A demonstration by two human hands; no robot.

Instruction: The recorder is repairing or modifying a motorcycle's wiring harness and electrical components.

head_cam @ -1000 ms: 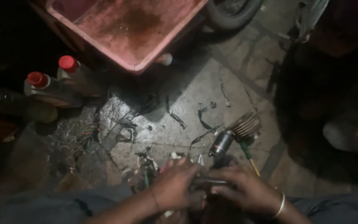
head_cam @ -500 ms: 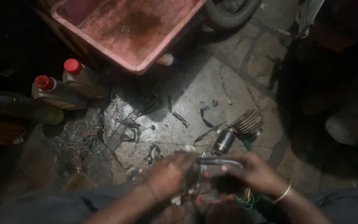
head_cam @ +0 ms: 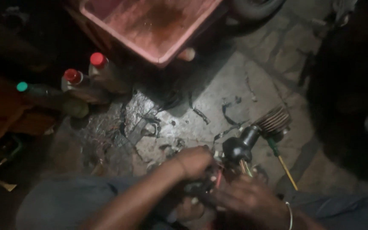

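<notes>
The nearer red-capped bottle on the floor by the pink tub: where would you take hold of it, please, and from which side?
Probably by the neck just under the cap of the nearer red-capped bottle, coming from above. It stands upright with the cap clear, while another red-capped bottle and a green-capped bottle crowd its sides. Both the left hand and the right hand are busy with wires.

A pink tub [head_cam: 150, 25] sits ahead of me. Left of it stand two red-capped bottles [head_cam: 103, 72] and a green-capped bottle [head_cam: 52, 98].

Two hands [head_cam: 194, 162] [head_cam: 243, 198], three capped bottles [head_cam: 103, 72] [head_cam: 79, 85] [head_cam: 52, 98], one pink tub [head_cam: 120, 21], one finned metal part [head_cam: 273, 121], one screwdriver [head_cam: 284, 164]
</notes>
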